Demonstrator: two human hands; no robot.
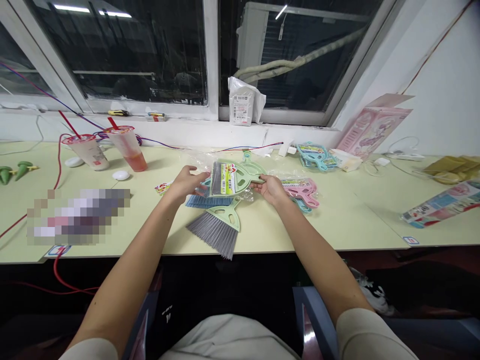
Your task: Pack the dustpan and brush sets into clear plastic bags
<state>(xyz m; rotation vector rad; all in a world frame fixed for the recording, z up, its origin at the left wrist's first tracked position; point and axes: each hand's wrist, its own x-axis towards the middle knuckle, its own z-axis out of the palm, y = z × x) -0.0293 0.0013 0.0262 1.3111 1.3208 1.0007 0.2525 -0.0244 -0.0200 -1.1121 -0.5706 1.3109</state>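
Observation:
My right hand (270, 189) is closed round the right end of a light green dustpan-and-brush set (245, 177), which has grey bristles and a yellow-white label. At the set's left edge is my left hand (189, 184), fingers stretched and apart; whether it touches the set or its clear wrapping I cannot tell. Beneath lies a blue-bristled brush (210, 201), partly covered. A green hand brush (215, 231) with grey bristles fans out toward the table's front edge. Right of my right hand lies a pink dustpan set (303, 191), with a blue piece under it.
Blue dustpan sets (318, 157) lie at the back beside a pink box (375, 130). Two drink cups (129, 150) with red straws stand at back left, near a white mouse-like object (121, 175). A colourful package (442, 205) lies right on the pale table (348, 215).

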